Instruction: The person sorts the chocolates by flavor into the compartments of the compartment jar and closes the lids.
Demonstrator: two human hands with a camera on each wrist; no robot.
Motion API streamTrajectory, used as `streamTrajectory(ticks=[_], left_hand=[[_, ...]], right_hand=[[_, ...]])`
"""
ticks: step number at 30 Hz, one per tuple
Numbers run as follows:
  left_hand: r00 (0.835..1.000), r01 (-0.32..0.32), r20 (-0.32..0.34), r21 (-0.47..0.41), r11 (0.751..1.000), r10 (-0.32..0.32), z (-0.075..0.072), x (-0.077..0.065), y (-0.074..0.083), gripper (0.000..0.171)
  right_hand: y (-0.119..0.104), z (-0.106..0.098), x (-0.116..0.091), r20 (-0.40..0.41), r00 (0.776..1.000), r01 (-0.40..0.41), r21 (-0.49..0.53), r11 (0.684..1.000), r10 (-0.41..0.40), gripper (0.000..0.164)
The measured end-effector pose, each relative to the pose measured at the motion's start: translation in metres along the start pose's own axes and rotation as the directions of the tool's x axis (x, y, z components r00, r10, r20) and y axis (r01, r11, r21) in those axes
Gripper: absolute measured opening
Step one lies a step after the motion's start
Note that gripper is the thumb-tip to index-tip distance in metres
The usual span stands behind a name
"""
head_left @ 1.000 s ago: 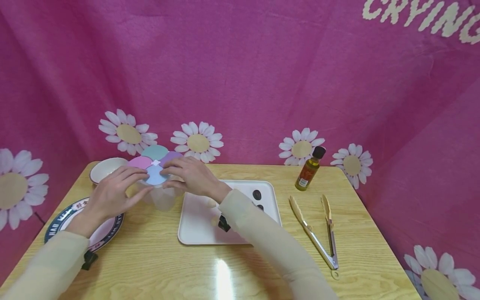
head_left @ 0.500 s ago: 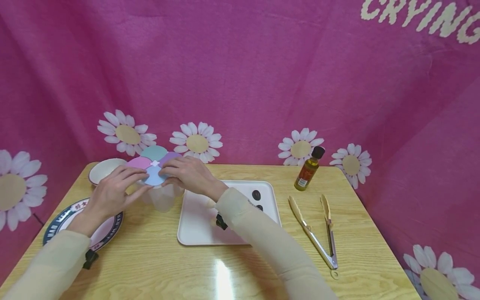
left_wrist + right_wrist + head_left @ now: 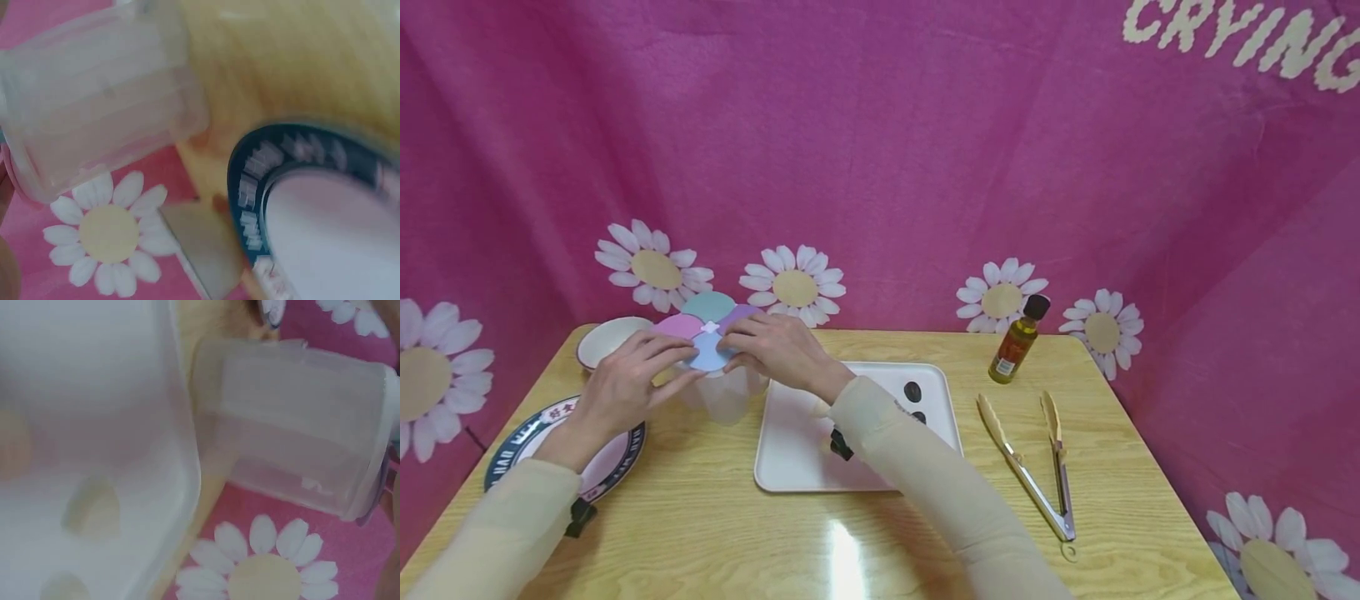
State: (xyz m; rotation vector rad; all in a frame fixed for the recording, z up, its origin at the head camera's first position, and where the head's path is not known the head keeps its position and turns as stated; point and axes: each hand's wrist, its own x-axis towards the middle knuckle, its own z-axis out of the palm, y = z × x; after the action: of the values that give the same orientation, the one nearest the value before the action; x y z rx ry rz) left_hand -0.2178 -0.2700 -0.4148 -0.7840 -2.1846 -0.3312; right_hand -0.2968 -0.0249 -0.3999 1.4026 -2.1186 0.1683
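The multicoloured lid [image 3: 711,326] lies between both grips: left hand [image 3: 623,383] and right hand [image 3: 786,353] pinch its near blue part from opposite sides. The cloudy container [image 3: 726,400] is directly beneath, between plate [image 3: 632,457] and tray [image 3: 820,477].

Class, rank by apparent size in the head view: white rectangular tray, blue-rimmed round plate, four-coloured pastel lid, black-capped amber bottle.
1. Tray
2. Plate
3. Lid
4. Bottle
The first three are partly covered.
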Motion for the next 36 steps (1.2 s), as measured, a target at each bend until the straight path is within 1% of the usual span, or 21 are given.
streamTrajectory(ticks=[5,8,11,12,13,15,17,21,24,27,32,34,36], left_hand=[[1.000,0.021,-0.017,-0.026,0.999,-0.021,-0.003,0.000,-0.001,0.073],[0.999,0.044,-0.002,-0.066,0.997,-0.044,-0.005,0.001,-0.002,0.069],[0.996,0.086,0.011,-0.127,0.988,-0.085,-0.006,0.002,-0.002,0.040],[0.996,0.094,0.014,-0.137,0.986,-0.093,-0.006,0.003,-0.002,0.034],[0.995,0.099,0.013,-0.143,0.985,-0.098,-0.007,0.004,-0.002,0.032],[0.995,0.103,0.008,-0.150,0.983,-0.103,-0.007,0.005,-0.003,0.032],[0.994,0.104,-0.001,-0.153,0.983,-0.105,-0.007,0.006,-0.004,0.039],[0.989,0.140,-0.018,-0.180,0.974,-0.145,-0.006,0.009,-0.003,0.032],[0.980,0.187,-0.027,-0.203,0.961,-0.196,-0.005,0.011,-0.001,0.041],[0.966,0.245,-0.032,-0.212,0.946,-0.257,-0.003,0.014,0.000,0.039],[0.930,0.352,-0.032,-0.213,0.911,-0.367,-0.001,0.020,0.004,0.032],[0.919,0.376,-0.036,-0.214,0.902,-0.392,-0.001,0.023,0.004,0.029],[0.914,0.385,-0.042,-0.216,0.897,-0.403,0.000,0.025,0.005,0.028]], right_hand=[[0.000,-0.002,0.003,0.013,1.000,-0.004,0.009,1.000,0.004,0.022],[0.001,-0.003,0.003,0.013,1.000,-0.029,0.062,0.998,0.029,0.023],[0.002,-0.004,0.003,-0.001,0.997,-0.082,0.147,0.986,0.083,0.021],[0.002,-0.004,0.002,-0.004,0.995,-0.097,0.172,0.980,0.099,0.020],[0.002,-0.004,0.002,-0.007,0.993,-0.110,0.198,0.974,0.114,0.020],[0.002,-0.006,0.001,-0.011,0.990,-0.133,0.232,0.963,0.140,0.019],[0.002,-0.007,0.001,-0.014,0.988,-0.146,0.261,0.954,0.155,0.019],[0.003,-0.008,0.003,-0.016,0.981,-0.175,0.336,0.926,0.191,0.017],[0.004,-0.008,0.004,-0.010,0.974,-0.203,0.390,0.898,0.225,0.016],[0.005,-0.008,0.006,-0.006,0.965,-0.234,0.440,0.867,0.263,0.015],[0.007,-0.008,0.009,0.003,0.943,-0.287,0.513,0.809,0.332,0.015],[0.007,-0.007,0.010,0.009,0.935,-0.303,0.535,0.788,0.354,0.015],[0.008,-0.007,0.010,0.012,0.929,-0.314,0.554,0.771,0.370,0.014]])
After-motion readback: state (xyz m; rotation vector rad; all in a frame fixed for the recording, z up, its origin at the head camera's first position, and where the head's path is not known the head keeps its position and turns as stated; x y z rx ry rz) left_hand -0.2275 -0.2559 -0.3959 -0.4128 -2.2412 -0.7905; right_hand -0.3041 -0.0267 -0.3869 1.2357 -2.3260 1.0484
